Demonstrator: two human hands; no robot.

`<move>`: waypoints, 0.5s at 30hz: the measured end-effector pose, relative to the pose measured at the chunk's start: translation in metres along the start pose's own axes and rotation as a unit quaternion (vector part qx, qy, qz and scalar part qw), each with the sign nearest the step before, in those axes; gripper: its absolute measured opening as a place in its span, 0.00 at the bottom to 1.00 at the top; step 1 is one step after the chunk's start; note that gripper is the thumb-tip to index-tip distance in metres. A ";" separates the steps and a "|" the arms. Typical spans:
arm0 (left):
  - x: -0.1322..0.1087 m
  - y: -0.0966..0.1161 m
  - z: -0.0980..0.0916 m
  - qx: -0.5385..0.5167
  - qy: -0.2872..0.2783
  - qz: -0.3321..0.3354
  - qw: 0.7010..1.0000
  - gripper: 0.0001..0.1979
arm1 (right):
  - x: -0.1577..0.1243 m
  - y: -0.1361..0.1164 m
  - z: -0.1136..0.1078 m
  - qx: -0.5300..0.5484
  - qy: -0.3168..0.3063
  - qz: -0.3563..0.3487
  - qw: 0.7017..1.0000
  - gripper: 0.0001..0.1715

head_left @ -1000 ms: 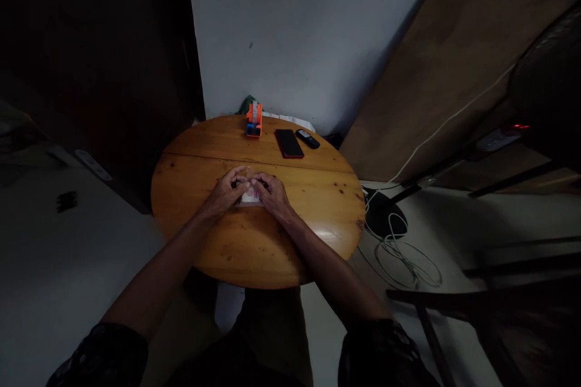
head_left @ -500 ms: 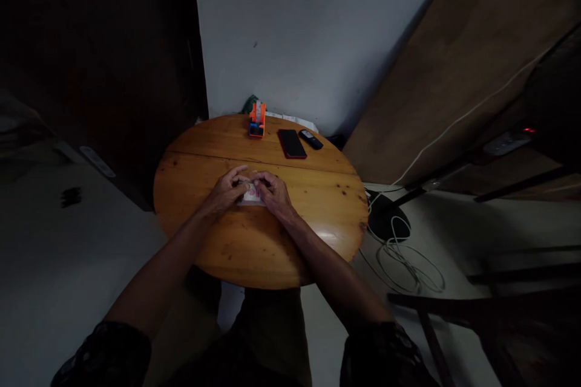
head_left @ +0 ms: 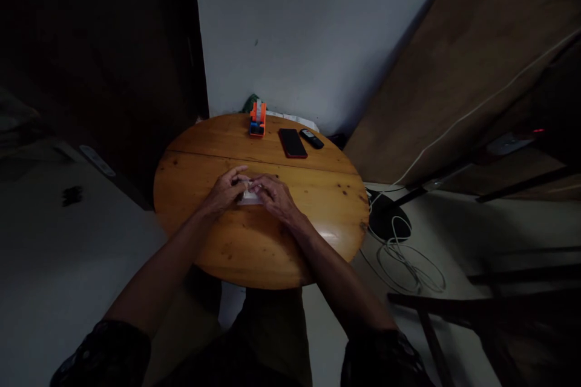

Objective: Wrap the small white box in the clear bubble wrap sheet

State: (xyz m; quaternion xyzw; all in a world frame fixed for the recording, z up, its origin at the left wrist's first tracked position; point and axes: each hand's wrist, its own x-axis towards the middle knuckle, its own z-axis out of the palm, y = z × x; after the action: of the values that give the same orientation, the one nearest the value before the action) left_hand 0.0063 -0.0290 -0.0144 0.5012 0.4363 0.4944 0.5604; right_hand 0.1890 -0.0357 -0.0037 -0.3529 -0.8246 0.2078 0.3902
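A small white rectangular block (head_left: 249,199), perhaps a packet or a stack of paper, lies on the wooden table between my hands. My left hand (head_left: 225,190) is closed around its left end, with the index finger raised and stretched forward. My right hand (head_left: 276,196) reaches over the top and right end, its thumb and fingertips pinched together at the upper surface. What those fingertips pinch is too small to make out. Both hands partly cover the block.
At the back of the round wooden table (head_left: 204,151) stand an orange tape dispenser (head_left: 258,119), a black phone with a red edge (head_left: 293,143) and a small keypad phone (head_left: 311,138). Coiled white cable (head_left: 408,260) lies on the floor at right, near a dark chair (head_left: 454,302).
My right hand has turned over the block and its fingers have come together. The pink print seen on the top before no longer shows. My left hand has hardly moved.
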 end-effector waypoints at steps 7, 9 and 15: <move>-0.001 0.002 0.000 -0.018 -0.004 -0.016 1.000 0.33 | -0.008 0.002 -0.011 -0.113 -0.023 -0.040 0.993 0.11; 0.000 0.002 0.001 -0.023 0.002 -0.015 1.000 0.32 | -0.008 0.001 -0.014 -0.152 -0.037 -0.057 0.986 0.11; 0.000 0.002 0.000 -0.002 -0.002 -0.009 1.000 0.33 | -0.009 -0.003 -0.016 -0.183 -0.047 -0.087 0.978 0.12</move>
State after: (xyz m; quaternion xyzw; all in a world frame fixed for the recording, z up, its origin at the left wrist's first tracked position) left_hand 0.0063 -0.0294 -0.0128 0.4971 0.4385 0.4890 0.5670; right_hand 0.2040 -0.0429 0.0032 -0.3350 -0.8936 0.0353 0.2966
